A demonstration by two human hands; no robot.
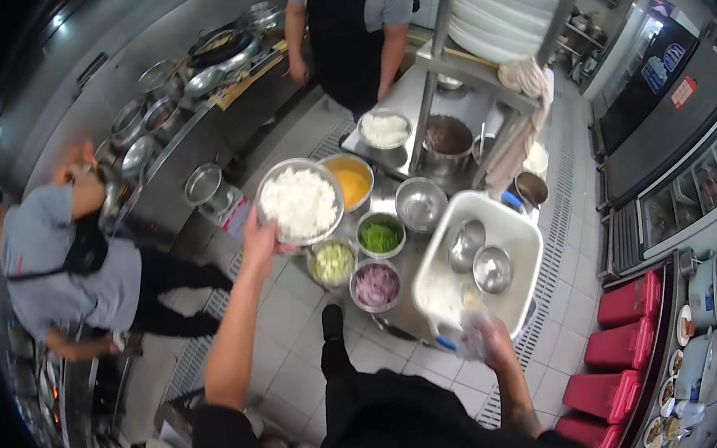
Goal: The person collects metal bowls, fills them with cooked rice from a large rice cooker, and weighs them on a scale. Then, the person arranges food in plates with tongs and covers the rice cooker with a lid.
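My left hand (259, 239) grips the near left rim of a metal bowl of white rice (299, 202), lifted beside the other bowls. Over the near rim of a white tub (528, 294) is my right hand (486, 339), in a clear plastic glove; its fingers are blurred. Two metal bowls (492, 269) and some rice (442, 298) lie inside the tub. Around the lifted bowl stand bowls of yellow liquid (350, 182), chopped greens (381, 235), pale green pieces (332, 262) and purple onion (375, 286). An empty metal bowl (422, 205) sits beside the tub.
A person in a black apron (351, 41) stands across the counter. Another person (71, 258) works by flames at the left stove. Another rice bowl (384, 129), a pot of brown sauce (446, 136) and stacked white plates (498, 15) are farther back; red bins (604, 394) stand right.
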